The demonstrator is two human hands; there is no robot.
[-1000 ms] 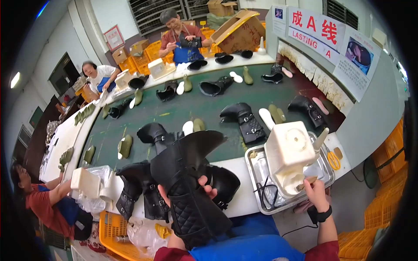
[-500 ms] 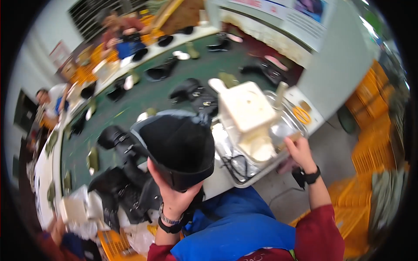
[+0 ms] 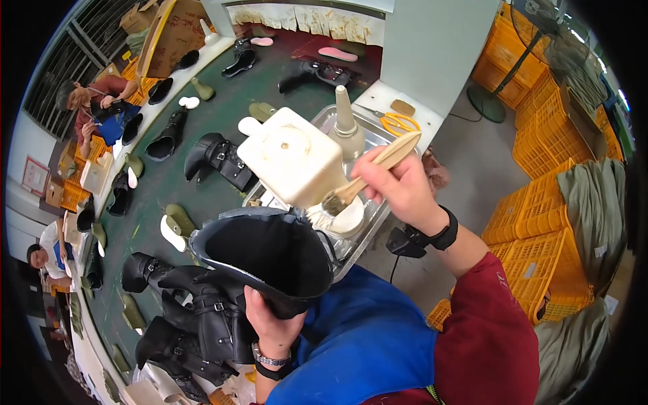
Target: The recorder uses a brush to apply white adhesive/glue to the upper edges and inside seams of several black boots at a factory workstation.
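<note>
Lots of black here: the boot [image 3: 263, 246] at lower center is black inside with a greyish rim, and the boots [image 3: 226, 332] bunched lower left are black too, with silvery buckles [image 3: 218, 306]. The brush [image 3: 391, 154] has a pale tan handle and greyish bristles. Container [image 3: 290, 155] is cream, tray [image 3: 383, 214] silver, scissors [image 3: 399, 124] orange-handled. Desk [image 3: 209, 108] is dark green with faint yellowish marks, maroon up top. Bright pink insole [image 3: 337, 54] up there; white insole [image 3: 173, 233] beside an olive foot form [image 3: 182, 219] mid-left. Blue apron [image 3: 364, 344], dark red sleeve [image 3: 486, 324], yellow-orange latticed crates [image 3: 530, 266] on the right.
</note>
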